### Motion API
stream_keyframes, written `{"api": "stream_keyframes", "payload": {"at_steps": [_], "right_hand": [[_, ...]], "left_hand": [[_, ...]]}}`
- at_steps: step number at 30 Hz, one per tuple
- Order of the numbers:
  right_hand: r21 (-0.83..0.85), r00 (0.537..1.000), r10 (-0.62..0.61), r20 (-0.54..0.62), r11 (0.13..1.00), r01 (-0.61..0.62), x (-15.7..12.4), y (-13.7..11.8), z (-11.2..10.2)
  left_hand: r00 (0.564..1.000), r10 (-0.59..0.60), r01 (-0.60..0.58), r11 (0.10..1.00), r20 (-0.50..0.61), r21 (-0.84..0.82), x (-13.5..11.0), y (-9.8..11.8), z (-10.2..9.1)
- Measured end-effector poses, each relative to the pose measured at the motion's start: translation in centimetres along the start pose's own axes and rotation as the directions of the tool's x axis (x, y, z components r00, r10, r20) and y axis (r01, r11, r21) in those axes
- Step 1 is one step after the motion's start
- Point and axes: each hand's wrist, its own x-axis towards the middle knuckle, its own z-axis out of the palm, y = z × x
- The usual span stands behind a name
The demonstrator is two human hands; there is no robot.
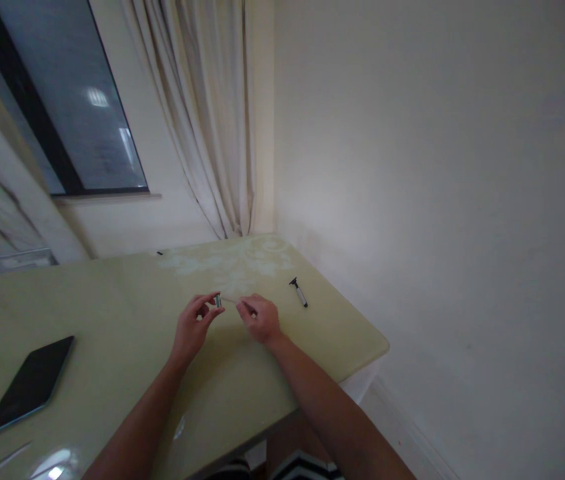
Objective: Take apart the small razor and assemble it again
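Observation:
My left hand (pixel 197 320) pinches a razor cartridge (pixel 218 300), small with a green and pale face, upright between thumb and fingertips. In my right hand (pixel 259 318), thumb and fingers close on a thin pale stick (pixel 229 299). The stick points left, its tip at or very near the cartridge; whether they touch I cannot tell. Both hands are just above the table. Right of them lies a razor handle (pixel 300 295), silver-grey with a black end and a black neck.
A dark tablet (pixel 30 383) lies on the yellow-green table (pixel 122 313) at the left. Far back is a tiny black piece (pixel 159 253). The wall (pixel 412 200) runs along the table's right side. Curtains (pixel 207 120) and a window stand behind.

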Motion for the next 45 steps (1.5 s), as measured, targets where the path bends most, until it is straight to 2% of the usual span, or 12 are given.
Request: {"api": "stream_keyframes", "payload": {"at_steps": [5,8,12,15,19,26,29,33,36,39,43,45], "right_hand": [[-0.048,0.995,0.092,-0.025,0.995,-0.093,-0.06,-0.27,0.10],[-0.008,1.000,0.016,0.004,1.000,-0.016,-0.07,-0.38,-0.03],[-0.052,0.998,0.061,-0.024,0.997,-0.063,-0.06,-0.38,-0.06],[-0.038,1.000,-0.004,0.009,0.999,0.004,-0.08,-0.43,-0.03],[-0.067,0.998,0.044,-0.033,0.997,-0.047,-0.06,-0.41,-0.20],[-0.050,0.999,0.050,-0.014,0.997,-0.051,0.10,0.01,-0.40],[-0.018,1.000,-0.002,0.006,1.000,0.002,0.10,-0.04,-0.30],[-0.037,0.999,0.043,-0.016,0.998,-0.043,0.09,-0.24,-0.31],[-0.021,1.000,0.009,0.023,1.000,-0.009,0.09,-0.38,-0.42],[-0.055,0.998,0.069,-0.002,0.996,-0.069,0.12,-0.52,-0.50],[-0.031,0.999,0.025,0.024,0.999,-0.025,0.19,-0.61,-0.46],[-0.060,0.997,0.077,0.012,0.995,-0.076,0.20,-0.59,-0.38]], "left_hand": [[1.000,0.001,-0.001,1.000,0.007,-0.007,-0.07,-0.30,0.02],[1.000,-0.005,0.005,1.000,0.000,0.002,-0.09,-0.24,0.01],[1.000,-0.011,0.011,1.000,0.015,0.007,-0.11,0.12,-0.02],[1.000,-0.004,0.004,1.000,0.005,0.008,-0.12,0.36,-0.04],[1.000,-0.002,0.001,0.999,0.016,0.036,-0.14,0.46,-0.07],[0.999,0.006,-0.007,1.000,0.042,0.020,-0.34,0.14,0.12],[0.999,0.007,-0.008,1.000,0.040,0.028,-0.37,-0.12,0.15],[0.999,0.001,-0.003,0.999,0.041,0.034,-0.31,-0.30,0.00],[1.000,-0.003,0.002,0.999,0.031,0.035,-0.30,-0.20,-0.05],[0.999,-0.004,0.002,0.999,0.038,0.033,-0.35,0.00,0.04],[0.999,-0.006,0.004,0.999,0.041,0.038,-0.40,0.12,0.09],[0.999,-0.011,0.009,0.999,0.039,0.040,-0.40,0.07,0.01]]}}
